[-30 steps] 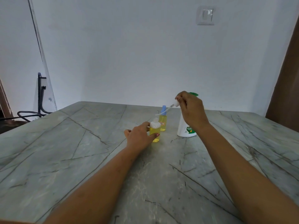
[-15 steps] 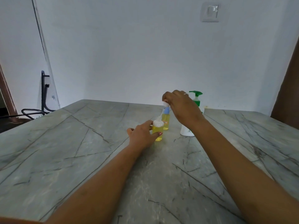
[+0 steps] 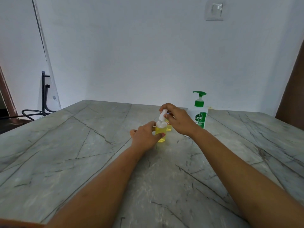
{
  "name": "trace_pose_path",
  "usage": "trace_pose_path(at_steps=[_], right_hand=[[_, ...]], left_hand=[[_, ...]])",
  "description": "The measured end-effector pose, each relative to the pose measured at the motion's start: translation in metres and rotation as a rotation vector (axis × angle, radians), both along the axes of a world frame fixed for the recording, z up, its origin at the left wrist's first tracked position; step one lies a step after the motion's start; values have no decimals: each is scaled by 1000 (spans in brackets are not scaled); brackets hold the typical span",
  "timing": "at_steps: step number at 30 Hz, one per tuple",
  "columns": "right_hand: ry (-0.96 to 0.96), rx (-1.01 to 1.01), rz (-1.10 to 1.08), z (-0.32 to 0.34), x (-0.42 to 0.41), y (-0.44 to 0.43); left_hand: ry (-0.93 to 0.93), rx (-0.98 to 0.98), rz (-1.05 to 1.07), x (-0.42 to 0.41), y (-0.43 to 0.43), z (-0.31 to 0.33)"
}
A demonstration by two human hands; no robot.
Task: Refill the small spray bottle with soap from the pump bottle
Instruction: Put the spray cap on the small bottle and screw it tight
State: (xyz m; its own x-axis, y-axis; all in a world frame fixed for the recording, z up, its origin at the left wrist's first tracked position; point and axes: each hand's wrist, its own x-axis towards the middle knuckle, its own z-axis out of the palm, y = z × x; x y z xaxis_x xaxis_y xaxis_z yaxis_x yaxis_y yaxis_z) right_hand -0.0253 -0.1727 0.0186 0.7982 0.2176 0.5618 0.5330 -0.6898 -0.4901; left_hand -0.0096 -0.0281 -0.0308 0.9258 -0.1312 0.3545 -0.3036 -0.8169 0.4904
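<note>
A small clear spray bottle [image 3: 161, 132] with yellow liquid stands on the marble table [image 3: 82, 153]. My left hand [image 3: 145, 137] grips its body. My right hand [image 3: 178, 120] holds the white spray head [image 3: 162, 114] by its top, with the head tilted and resting in the bottle's neck. A white pump bottle [image 3: 198, 112] with a green pump and a Dettol label stands upright just right of my right hand. A second small yellow bottle [image 3: 169, 126] stands behind the first, mostly hidden by my right hand.
A white wall runs along the table's far edge, with a switch plate [image 3: 213, 10] high up. A black metal frame and cable [image 3: 43, 96] sit off the table's far left corner. A brown door edge [image 3: 291, 96] is at the right.
My right hand carried the spray head with its dip tube from above the pump bottle leftward and down into the small bottle's neck. The pump bottle came fully into view. My left hand kept its grip.
</note>
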Motion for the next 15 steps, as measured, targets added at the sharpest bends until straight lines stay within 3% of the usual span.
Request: trace_pose_path(at_steps=[15], right_hand=[[172, 168, 131, 0, -8, -10]], left_hand=[[18, -76, -133, -5, -1, 1]])
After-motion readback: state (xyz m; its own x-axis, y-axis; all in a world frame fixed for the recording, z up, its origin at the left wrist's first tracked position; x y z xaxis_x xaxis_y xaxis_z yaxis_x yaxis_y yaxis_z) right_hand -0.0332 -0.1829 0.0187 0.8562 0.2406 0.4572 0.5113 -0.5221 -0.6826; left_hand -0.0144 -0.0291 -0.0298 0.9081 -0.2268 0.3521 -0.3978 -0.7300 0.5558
